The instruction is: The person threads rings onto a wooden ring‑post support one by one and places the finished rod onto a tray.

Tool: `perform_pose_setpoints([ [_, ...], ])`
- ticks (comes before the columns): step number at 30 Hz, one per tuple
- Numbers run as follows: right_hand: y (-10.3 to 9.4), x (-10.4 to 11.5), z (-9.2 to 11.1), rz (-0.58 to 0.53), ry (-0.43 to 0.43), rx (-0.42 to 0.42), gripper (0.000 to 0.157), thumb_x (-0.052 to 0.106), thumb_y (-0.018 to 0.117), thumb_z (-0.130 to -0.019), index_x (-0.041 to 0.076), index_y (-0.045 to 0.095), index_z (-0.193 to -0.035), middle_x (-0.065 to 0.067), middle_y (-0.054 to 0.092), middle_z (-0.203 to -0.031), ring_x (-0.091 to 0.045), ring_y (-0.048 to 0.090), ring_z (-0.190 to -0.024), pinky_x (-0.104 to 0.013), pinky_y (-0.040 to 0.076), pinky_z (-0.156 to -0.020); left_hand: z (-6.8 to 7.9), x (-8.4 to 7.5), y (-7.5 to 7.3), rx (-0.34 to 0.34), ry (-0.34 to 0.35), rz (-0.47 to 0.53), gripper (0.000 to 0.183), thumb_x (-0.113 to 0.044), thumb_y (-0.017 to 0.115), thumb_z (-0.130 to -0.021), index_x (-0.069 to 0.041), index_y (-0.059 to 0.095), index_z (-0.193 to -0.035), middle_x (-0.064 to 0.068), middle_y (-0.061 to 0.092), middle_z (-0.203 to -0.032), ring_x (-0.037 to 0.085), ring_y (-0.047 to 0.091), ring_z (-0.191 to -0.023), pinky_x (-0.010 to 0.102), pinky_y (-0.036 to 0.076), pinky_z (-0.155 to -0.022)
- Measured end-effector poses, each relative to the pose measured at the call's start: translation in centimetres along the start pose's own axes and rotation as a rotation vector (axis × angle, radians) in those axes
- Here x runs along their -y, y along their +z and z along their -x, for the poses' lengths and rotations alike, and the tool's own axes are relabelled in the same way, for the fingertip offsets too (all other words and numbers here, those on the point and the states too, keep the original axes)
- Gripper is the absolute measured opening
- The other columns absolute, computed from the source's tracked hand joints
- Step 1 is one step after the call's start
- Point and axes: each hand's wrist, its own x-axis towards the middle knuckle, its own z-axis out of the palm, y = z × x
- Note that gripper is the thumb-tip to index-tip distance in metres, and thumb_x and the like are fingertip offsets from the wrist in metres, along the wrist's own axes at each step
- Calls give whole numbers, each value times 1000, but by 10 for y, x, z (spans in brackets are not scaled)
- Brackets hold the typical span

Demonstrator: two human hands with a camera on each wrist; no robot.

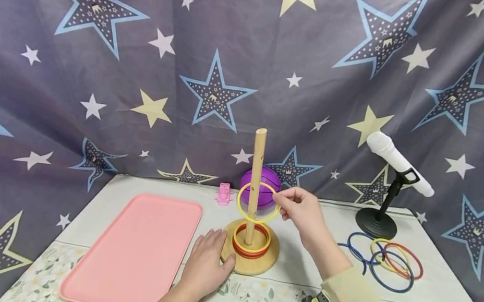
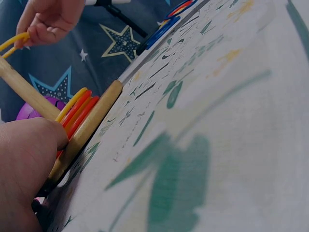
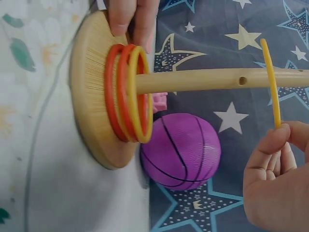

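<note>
A wooden peg [image 1: 255, 174] rises from a round wooden base [image 1: 269, 261]. Around its foot lie stacked red and yellow rings [image 3: 116, 96], a yellow one on top. My right hand [image 1: 300, 214] pinches a yellow ring [image 3: 271, 77] between thumb and fingertips, partway up the peg. That ring appears to encircle the peg. My left hand [image 1: 207, 264] rests with extended fingers against the left side of the base, its thumb near the front edge. In the left wrist view, the thumb side of this hand [image 2: 29, 159] covers part of the base.
Left stands a pink tray [image 1: 136, 250]. Behind the peg are a purple ball [image 1: 273, 179] and a small pink toy [image 1: 224, 194]. To the right lie loose blue, yellow and red rings [image 1: 411, 283], in front of a white microphone [image 1: 399, 162] on a black stand [image 1: 375, 222].
</note>
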Motion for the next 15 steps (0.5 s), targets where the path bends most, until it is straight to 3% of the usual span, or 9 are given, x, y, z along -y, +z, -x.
perform_pose_setpoints([
  [9,4,-21,7,-22,49,-23,14,8,79,-100,-3,74,-107,-3,65,-79,-10,60,-69,-21,57,-61,0,0,0,5,-3,-2,67,-29,69,-103,11,55,-154,31,53,-160,49,43,-155,65,23,-132],
  [15,7,-34,9,-51,58,-27,8,3,77,-100,-3,73,-102,-3,65,-78,-10,59,-67,-20,56,-59,0,-1,0,4,-6,-1,67,-29,69,-102,11,55,-154,30,53,-160,49,43,-155,65,23,-132],
])
